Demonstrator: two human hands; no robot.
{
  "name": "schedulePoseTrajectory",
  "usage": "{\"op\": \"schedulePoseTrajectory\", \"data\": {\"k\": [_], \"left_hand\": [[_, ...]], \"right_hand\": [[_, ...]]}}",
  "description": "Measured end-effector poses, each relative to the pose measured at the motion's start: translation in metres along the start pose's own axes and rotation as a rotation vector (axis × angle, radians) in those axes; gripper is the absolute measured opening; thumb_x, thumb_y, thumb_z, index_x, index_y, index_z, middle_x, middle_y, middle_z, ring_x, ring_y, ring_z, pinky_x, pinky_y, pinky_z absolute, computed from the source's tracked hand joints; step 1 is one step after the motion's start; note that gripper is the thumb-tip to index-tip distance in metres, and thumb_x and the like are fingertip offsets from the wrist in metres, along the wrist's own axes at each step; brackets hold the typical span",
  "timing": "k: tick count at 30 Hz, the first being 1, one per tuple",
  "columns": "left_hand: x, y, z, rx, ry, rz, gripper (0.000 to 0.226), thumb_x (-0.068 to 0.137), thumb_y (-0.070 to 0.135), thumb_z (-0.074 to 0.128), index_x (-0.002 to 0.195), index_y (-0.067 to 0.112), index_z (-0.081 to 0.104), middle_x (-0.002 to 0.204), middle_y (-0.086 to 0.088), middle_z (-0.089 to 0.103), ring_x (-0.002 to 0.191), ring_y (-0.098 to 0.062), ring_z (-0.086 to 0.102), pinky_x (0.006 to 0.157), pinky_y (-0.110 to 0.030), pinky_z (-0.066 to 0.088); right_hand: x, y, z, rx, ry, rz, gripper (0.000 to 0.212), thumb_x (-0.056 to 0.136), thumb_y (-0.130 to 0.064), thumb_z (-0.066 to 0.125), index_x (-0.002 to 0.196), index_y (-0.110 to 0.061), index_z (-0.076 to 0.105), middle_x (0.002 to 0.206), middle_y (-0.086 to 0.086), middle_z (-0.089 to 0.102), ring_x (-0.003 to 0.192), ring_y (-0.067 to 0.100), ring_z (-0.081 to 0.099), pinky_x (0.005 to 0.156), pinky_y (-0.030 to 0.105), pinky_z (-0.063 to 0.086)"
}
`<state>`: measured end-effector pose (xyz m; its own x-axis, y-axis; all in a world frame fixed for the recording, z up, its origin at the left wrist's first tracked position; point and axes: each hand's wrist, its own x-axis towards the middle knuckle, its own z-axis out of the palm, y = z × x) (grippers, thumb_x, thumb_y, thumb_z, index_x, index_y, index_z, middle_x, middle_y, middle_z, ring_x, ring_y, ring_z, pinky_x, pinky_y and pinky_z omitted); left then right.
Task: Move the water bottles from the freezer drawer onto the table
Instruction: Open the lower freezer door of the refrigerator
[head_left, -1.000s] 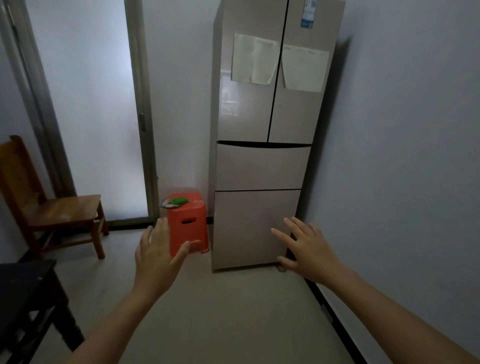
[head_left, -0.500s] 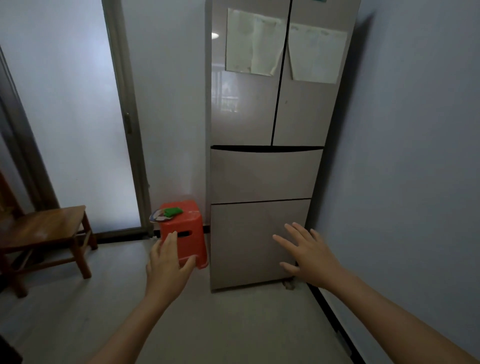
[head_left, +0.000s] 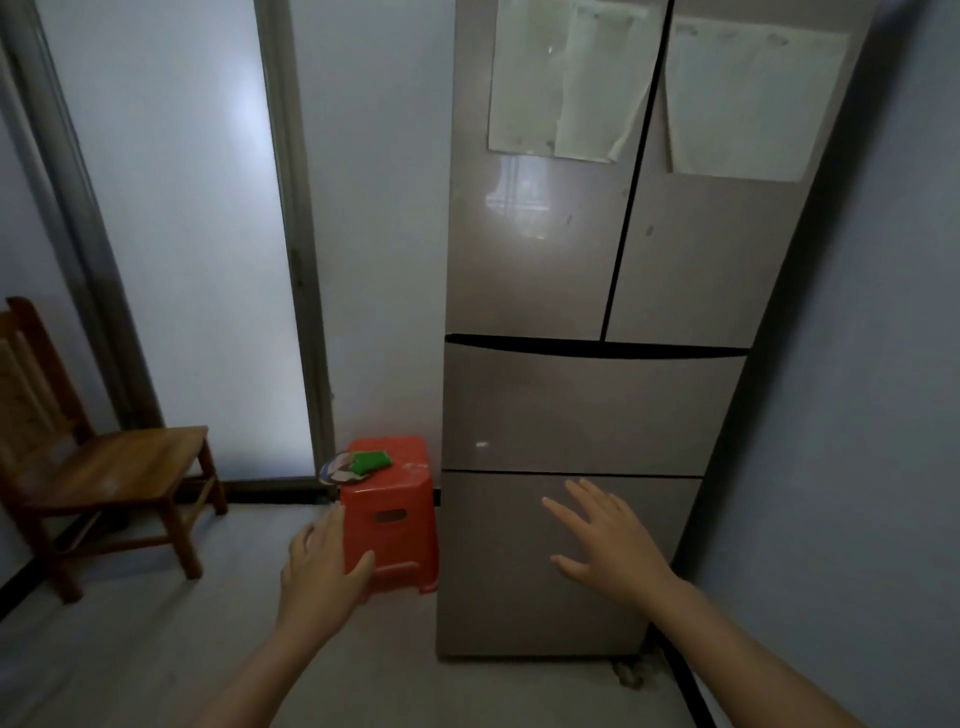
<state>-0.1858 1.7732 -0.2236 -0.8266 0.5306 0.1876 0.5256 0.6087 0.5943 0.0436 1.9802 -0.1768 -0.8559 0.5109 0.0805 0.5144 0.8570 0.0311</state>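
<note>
Both your hands empty, fingers spread. All drawers shut, bottles hidden. Nearer right hand (head_left: 608, 540): bottom drawer (head_left: 498, 571) at 12 o'clock, top edge running 9-to-3; left hand (head_left: 322, 566) by stool (head_left: 395, 514).

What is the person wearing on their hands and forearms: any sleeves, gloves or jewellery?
Nothing shows. The left hand and right hand are bare, with no gloves, rings or watch visible; the left forearm and right forearm are uncovered to the frame edge, so no sleeve appears.
</note>
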Motion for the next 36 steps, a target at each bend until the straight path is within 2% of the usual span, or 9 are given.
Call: {"op": "schedulePoseTrajectory", "data": {"k": [7,12,15,19,23,27,30,34,36], "left_hand": [[0.067,0.015,0.027,-0.131,0.009,0.039,0.052,0.087,0.028,0.058,0.134,0.015,0.040,0.136,-0.012,0.046,0.128,-0.030,0.034,0.100,-0.046,0.034],[0.139,0.021,0.055,-0.207,-0.077,0.062,0.058,0.089,0.029,0.055,0.141,0.018,0.030,0.143,-0.010,0.036,0.131,-0.029,0.029,0.105,-0.051,0.033],[0.190,0.024,0.072,-0.242,-0.108,0.056,0.057,0.090,0.029,0.054,0.141,0.016,0.031,0.147,-0.009,0.032,0.134,-0.029,0.027,0.106,-0.052,0.032],[0.254,0.033,0.091,-0.335,-0.176,0.062,0.055,0.091,0.024,0.054,0.140,0.012,0.033,0.144,-0.013,0.037,0.133,-0.029,0.031,0.108,-0.045,0.029],[0.295,0.047,0.111,-0.448,-0.285,0.110,0.050,0.092,0.019,0.053,0.137,0.009,0.037,0.140,-0.013,0.043,0.126,-0.026,0.041,0.103,-0.037,0.035],[0.318,0.067,0.133,-0.580,-0.329,0.154,0.045,0.089,0.009,0.057,0.131,0.004,0.043,0.133,-0.013,0.049,0.110,-0.014,0.046,0.088,-0.010,0.034],[0.334,0.078,0.146,-0.625,-0.311,0.157,0.046,0.087,0.008,0.058,0.131,0.004,0.044,0.134,-0.011,0.047,0.115,-0.017,0.044,0.092,-0.020,0.032],[0.360,0.088,0.162,-0.719,-0.290,0.031,0.056,0.087,0.010,0.059,0.138,0.007,0.036,0.145,-0.013,0.036,0.132,-0.027,0.035,0.109,-0.042,0.031],[0.368,0.097,0.167,-0.785,-0.324,0.006,0.063,0.087,0.008,0.059,0.142,0.010,0.029,0.146,-0.010,0.034,0.132,-0.024,0.035,0.107,-0.040,0.034]], "right_hand": [[0.078,0.012,0.017,0.057,-0.014,-0.002,0.066,0.091,-0.050,0.040,0.146,-0.033,0.008,0.157,0.002,-0.001,0.144,0.018,-0.006,0.116,0.036,0.001],[0.142,0.017,0.026,0.037,0.006,0.001,0.066,0.092,-0.049,0.041,0.147,-0.032,0.008,0.157,0.002,0.000,0.144,0.017,-0.005,0.116,0.035,0.002],[0.185,0.026,0.025,-0.006,-0.008,0.027,0.066,0.092,-0.048,0.040,0.147,-0.032,0.007,0.157,0.003,0.000,0.144,0.018,-0.004,0.116,0.035,0.003],[0.244,0.044,0.013,-0.028,0.005,0.086,0.065,0.093,-0.046,0.039,0.147,-0.030,0.007,0.157,0.004,0.001,0.144,0.019,-0.003,0.115,0.035,0.004],[0.278,0.056,0.020,-0.027,0.010,0.141,0.064,0.093,-0.046,0.039,0.147,-0.029,0.008,0.157,0.002,0.003,0.144,0.018,-0.001,0.115,0.033,0.006],[0.295,0.071,0.033,-0.025,-0.055,0.205,0.066,0.093,-0.044,0.040,0.147,-0.028,0.007,0.157,0.002,0.000,0.144,0.018,-0.002,0.116,0.032,0.008],[0.305,0.076,0.036,-0.006,-0.018,0.244,0.067,0.094,-0.042,0.041,0.148,-0.027,0.004,0.157,0.006,-0.006,0.144,0.021,-0.003,0.116,0.032,0.009],[0.328,0.081,0.032,0.026,0.027,0.248,0.068,0.094,-0.040,0.041,0.147,-0.022,0.003,0.156,0.008,-0.006,0.144,0.022,-0.004,0.115,0.032,0.008],[0.341,0.088,0.030,0.008,0.009,0.219,0.069,0.094,-0.040,0.040,0.147,-0.019,0.003,0.157,0.008,-0.004,0.144,0.022,-0.004,0.115,0.033,0.006]]}}
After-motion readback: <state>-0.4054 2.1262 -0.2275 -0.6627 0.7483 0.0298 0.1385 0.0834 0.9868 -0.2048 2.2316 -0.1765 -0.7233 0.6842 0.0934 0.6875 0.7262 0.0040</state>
